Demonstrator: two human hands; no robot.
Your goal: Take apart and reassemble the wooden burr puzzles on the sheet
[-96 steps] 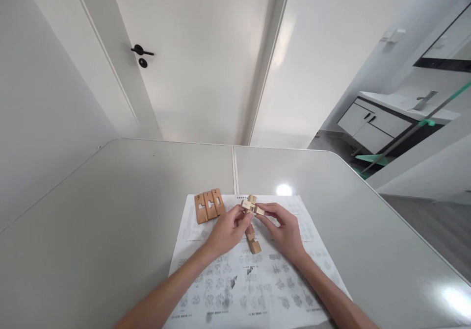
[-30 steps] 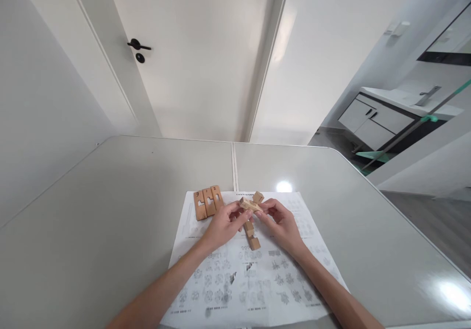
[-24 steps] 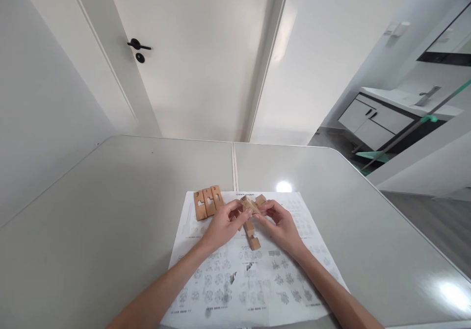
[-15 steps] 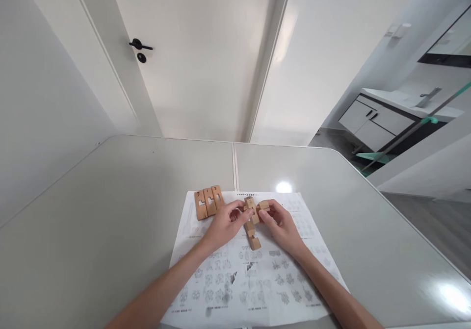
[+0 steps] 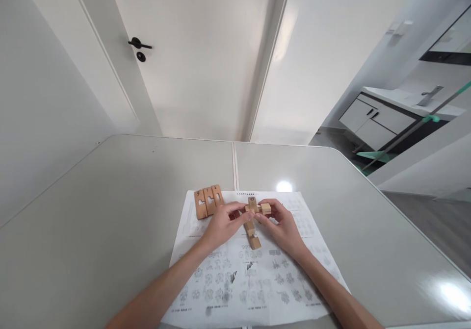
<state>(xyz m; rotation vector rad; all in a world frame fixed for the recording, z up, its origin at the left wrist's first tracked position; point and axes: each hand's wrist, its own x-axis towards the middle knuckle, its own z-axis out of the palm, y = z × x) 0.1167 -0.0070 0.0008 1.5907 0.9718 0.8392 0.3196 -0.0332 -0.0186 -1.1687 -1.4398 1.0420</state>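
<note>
Above the printed sheet, my left hand (image 5: 225,225) is closed, thumb and fingers pinching interlocking wooden puzzle pieces (image 5: 252,203), one standing upright with a dark mark on its end. My right hand (image 5: 284,227) grips a notched wooden puzzle piece (image 5: 266,208) at the right side of this cluster; both thumbs nearly meet in front. Fingers hide how the pieces join. Just below the hands a loose notched wooden block (image 5: 255,243) lies on the paper, its upper end partly covered. Beside my left hand are three flat slotted wooden pieces (image 5: 200,212) with handwritten numbers.
The paper sheet (image 5: 268,290), printed with puzzle diagrams and torn in places, lies on a grey table (image 5: 110,231) with a seam down its middle. Behind the table stands a white door (image 5: 195,64) with a black handle. A sink cabinet (image 5: 379,118) is at the right.
The held pieces have turned: the tilted one in the left fingers now stands upright. My right hand has shifted slightly left, bringing its piece against the cluster. The loose block stays put.
</note>
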